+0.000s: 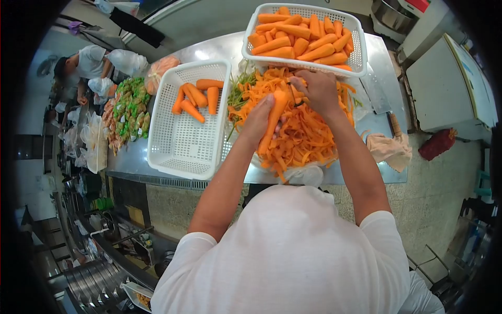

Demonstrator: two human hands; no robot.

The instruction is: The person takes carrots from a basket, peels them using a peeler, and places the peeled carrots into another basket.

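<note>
My left hand (260, 121) is wrapped round a long carrot (273, 121) that slants over a heap of orange peelings (306, 136). At the carrot's upper end, my right hand (315, 90) holds a dark-edged peeler (294, 94), its fingers closed round it. Behind the hands, a white basket (361, 47) is full of carrots (298, 44). To the left, a second white basket (185, 146) holds several peeled-looking carrots (196, 96) near its far end. Green stems (238, 94) show at the heap's left edge.
A cleaver (377, 94) and a beige cloth (389, 149) lie at the metal table's right side. Green and orange packages (129, 107) are piled at the left end. Another person (89, 65) bends there at the far left. A white cabinet (444, 89) stands at right.
</note>
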